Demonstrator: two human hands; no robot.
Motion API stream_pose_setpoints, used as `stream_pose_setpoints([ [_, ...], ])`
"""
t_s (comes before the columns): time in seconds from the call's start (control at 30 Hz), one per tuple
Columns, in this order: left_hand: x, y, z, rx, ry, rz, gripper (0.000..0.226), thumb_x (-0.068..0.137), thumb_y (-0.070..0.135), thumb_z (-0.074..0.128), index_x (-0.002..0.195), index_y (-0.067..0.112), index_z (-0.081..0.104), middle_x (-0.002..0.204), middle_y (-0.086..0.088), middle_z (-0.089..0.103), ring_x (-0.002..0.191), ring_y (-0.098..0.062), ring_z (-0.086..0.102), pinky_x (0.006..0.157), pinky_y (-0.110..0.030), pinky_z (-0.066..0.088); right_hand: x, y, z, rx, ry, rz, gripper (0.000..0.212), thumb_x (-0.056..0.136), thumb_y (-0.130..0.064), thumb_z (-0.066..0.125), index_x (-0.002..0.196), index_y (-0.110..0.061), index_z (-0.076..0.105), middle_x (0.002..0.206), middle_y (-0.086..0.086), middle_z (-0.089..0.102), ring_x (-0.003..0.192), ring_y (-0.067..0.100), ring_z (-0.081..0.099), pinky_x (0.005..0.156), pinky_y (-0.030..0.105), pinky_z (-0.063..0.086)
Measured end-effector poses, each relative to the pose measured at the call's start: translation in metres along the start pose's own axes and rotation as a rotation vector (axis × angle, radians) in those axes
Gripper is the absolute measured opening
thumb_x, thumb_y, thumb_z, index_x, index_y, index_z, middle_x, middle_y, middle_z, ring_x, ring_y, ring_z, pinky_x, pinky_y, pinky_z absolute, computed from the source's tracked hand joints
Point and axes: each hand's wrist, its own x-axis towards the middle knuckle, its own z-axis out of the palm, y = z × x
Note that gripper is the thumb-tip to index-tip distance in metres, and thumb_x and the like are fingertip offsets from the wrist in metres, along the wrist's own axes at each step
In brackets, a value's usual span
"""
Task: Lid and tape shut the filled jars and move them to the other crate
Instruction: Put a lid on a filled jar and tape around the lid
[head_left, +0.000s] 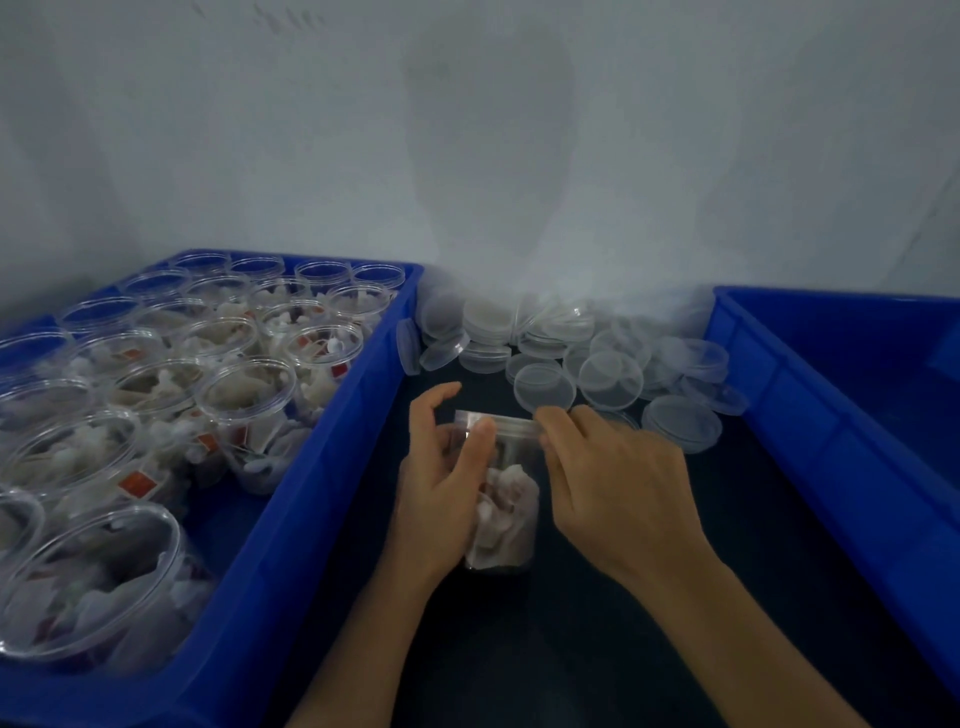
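Between two blue crates (332, 467), left hand (441, 483) and right hand (613, 483) grip one jar (506, 499).

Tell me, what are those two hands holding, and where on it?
One clear filled jar between the blue crates. The left hand grips its side, thumb up at the lid. The right hand pinches the lid's right edge.
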Motion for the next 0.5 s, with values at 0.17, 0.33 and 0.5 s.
stream_pose_setpoints([
  [0.17, 0.003, 0.001, -0.005, -0.055, -0.062, -0.114, 0.032, 0.095, 0.061, 0.051, 0.125, 0.055, 0.056, 0.106, 0.014, 0.074, 0.094, -0.011, 0.077, 0.072, -0.030, 0.065, -0.002, -0.009, -0.004, 0.007, 0.048, 0.027, 0.014, 0.099, -0.028, 0.051, 0.101, -0.021, 0.064, 0.079, -0.006, 0.058, 0.055, 0.014, 0.049, 0.049, 0.032, 0.043],
  [0.33, 0.004, 0.003, 0.002, -0.012, -0.043, -0.120, 0.049, 0.085, 0.077, 0.054, 0.128, 0.055, 0.050, 0.110, 0.028, 0.068, 0.099, -0.001, 0.073, 0.080, -0.035, 0.059, -0.002, -0.011, -0.003, 0.125, -0.044, 0.085, 0.038, 0.096, -0.042, 0.028, 0.121, -0.029, 0.055, 0.100, -0.010, 0.058, 0.076, 0.011, 0.055, 0.064, 0.036, 0.054],
  [0.5, 0.003, 0.004, 0.004, 0.071, -0.021, -0.086, 0.039, 0.093, 0.072, 0.047, 0.126, 0.050, 0.050, 0.111, 0.026, 0.069, 0.094, -0.004, 0.075, 0.070, -0.024, 0.059, -0.003, 0.000, 0.002, 0.345, -0.105, 0.160, 0.044, 0.104, -0.049, 0.021, 0.145, -0.044, 0.038, 0.082, -0.019, 0.062, 0.065, 0.002, 0.057, 0.064, 0.036, 0.053],
])
